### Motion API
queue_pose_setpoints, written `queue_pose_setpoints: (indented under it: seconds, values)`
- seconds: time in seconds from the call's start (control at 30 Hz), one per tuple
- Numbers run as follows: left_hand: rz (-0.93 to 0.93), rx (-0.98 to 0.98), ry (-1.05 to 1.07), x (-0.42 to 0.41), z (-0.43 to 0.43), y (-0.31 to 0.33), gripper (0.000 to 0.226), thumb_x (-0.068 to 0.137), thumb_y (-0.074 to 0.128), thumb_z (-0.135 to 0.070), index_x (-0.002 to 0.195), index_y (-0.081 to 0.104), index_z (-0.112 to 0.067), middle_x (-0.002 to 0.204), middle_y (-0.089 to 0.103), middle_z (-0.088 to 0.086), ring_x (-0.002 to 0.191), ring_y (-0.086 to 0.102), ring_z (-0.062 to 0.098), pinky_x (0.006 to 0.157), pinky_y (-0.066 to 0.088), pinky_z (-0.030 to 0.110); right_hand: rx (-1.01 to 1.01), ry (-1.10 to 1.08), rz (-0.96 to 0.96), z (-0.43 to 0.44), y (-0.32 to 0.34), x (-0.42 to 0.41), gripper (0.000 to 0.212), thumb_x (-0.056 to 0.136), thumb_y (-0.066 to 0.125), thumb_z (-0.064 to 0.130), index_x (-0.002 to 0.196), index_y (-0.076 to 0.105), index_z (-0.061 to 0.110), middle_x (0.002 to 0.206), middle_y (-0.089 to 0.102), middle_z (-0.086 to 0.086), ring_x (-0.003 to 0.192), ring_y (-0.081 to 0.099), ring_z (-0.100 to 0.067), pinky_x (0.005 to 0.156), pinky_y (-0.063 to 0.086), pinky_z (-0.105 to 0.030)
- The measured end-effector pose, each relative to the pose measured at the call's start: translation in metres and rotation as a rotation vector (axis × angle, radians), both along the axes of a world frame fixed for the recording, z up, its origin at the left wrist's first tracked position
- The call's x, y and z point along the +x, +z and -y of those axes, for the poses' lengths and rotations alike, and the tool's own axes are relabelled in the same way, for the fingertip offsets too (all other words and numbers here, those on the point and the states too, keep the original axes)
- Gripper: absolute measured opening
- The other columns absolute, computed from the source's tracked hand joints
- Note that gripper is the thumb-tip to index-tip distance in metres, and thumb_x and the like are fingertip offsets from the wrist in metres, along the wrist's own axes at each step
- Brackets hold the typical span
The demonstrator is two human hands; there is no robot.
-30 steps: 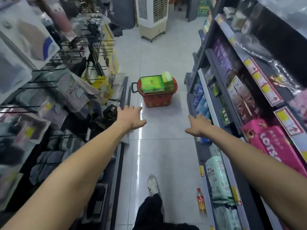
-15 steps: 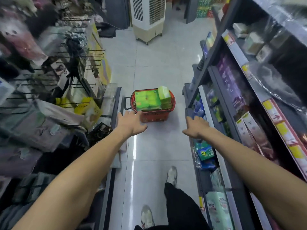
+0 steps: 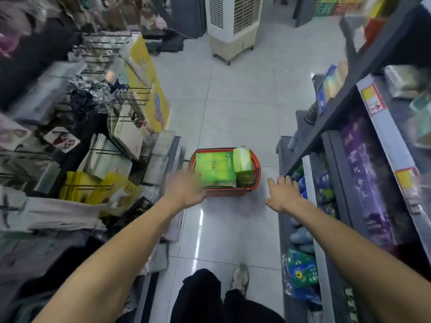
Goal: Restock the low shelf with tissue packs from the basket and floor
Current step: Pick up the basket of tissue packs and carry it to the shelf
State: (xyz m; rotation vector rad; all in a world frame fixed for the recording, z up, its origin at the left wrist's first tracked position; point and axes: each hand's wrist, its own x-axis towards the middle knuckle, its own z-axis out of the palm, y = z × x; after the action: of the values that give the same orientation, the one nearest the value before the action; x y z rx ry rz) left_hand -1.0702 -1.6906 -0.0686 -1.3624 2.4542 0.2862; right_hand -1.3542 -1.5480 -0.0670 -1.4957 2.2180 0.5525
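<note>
Left hand (image 3: 186, 192), blurred, apparently open and empty, overlaps the near-left corner of a red floor basket (image 3: 228, 191) holding green tissue packs (image 3: 214, 170). Just right of the basket, the right hand (image 3: 283, 194) is spread and empty, probably poised to grab. The low shelf (image 3: 282, 241) lies further right.

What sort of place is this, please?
Most likely a shop aisle: shelves with price tags on the right, goods hung on pegs opposite, a red basket of tissue packs.
</note>
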Motion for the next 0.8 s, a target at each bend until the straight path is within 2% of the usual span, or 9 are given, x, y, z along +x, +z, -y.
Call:
queue_pose_setpoints:
  seconds: [0.13, 0.27, 0.43, 0.57, 0.67, 0.8]
  values:
    - [-0.014, 0.039, 0.045, -0.020, 0.044, -0.017, 0.082, 0.084, 0.041, -0.074, 0.156, 0.031, -0.036, 0.154, 0.044, 0.009, 0.151, 0.027, 0.031, 0.117, 0.026, 0.065, 0.017, 0.018, 0.016, 0.053, -0.015, -0.028, 0.074, 0.094, 0.054, 0.050, 0.155, 0.025, 0.018, 0.154, 0.031, -0.021, 0.144, 0.027, -0.040, 0.117, 0.026, -0.050]
    - [-0.013, 0.085, 0.064, -0.030, 0.094, -0.045, 0.084, 0.084, 0.042, -0.075, 0.158, 0.029, -0.037, 0.156, 0.041, 0.008, 0.151, 0.026, 0.030, 0.119, 0.025, 0.066, -0.005, 0.052, 0.033, 0.110, -0.038, -0.046, 0.083, 0.096, 0.050, 0.057, 0.160, 0.016, 0.017, 0.159, 0.026, -0.022, 0.148, 0.022, -0.041, 0.122, 0.021, -0.053]
    - [0.015, 0.161, 0.105, -0.035, 0.178, -0.096, 0.083, 0.084, 0.043, -0.076, 0.156, 0.030, -0.038, 0.153, 0.044, 0.007, 0.147, 0.032, 0.030, 0.116, 0.030, 0.065, -0.024, 0.090, 0.069, 0.182, -0.080, -0.064, 0.096, 0.093, 0.050, 0.065, 0.163, 0.006, 0.018, 0.167, 0.007, -0.023, 0.155, 0.003, -0.044, 0.125, 0.010, -0.056]
    - [0.061, 0.237, 0.121, -0.038, 0.229, -0.142, 0.081, 0.084, 0.043, -0.077, 0.154, 0.032, -0.039, 0.151, 0.047, 0.009, 0.144, 0.037, 0.031, 0.114, 0.033, 0.066, 0.012, 0.061, 0.090, 0.228, -0.111, -0.080, 0.096, 0.093, 0.049, 0.067, 0.164, 0.005, 0.019, 0.170, -0.002, -0.022, 0.157, -0.008, -0.042, 0.126, 0.003, -0.055]
    - [0.085, 0.290, 0.152, -0.042, 0.258, -0.176, 0.083, 0.084, 0.041, -0.078, 0.156, 0.030, -0.039, 0.151, 0.048, 0.010, 0.144, 0.038, 0.032, 0.114, 0.032, 0.066, 0.013, 0.039, 0.120, 0.261, -0.137, -0.094, 0.095, 0.093, 0.048, 0.070, 0.164, 0.009, 0.020, 0.169, 0.003, -0.022, 0.157, -0.004, -0.042, 0.126, 0.006, -0.054]
    - [0.187, 0.375, 0.130, -0.043, 0.282, -0.231, 0.086, 0.084, 0.037, -0.082, 0.156, 0.033, -0.034, 0.150, 0.048, 0.010, 0.141, 0.041, 0.032, 0.114, 0.033, 0.062, -0.022, -0.117, 0.227, 0.296, -0.188, -0.118, 0.091, 0.091, 0.053, 0.070, 0.161, 0.024, 0.020, 0.163, 0.025, -0.023, 0.153, 0.016, -0.041, 0.123, 0.023, -0.053]
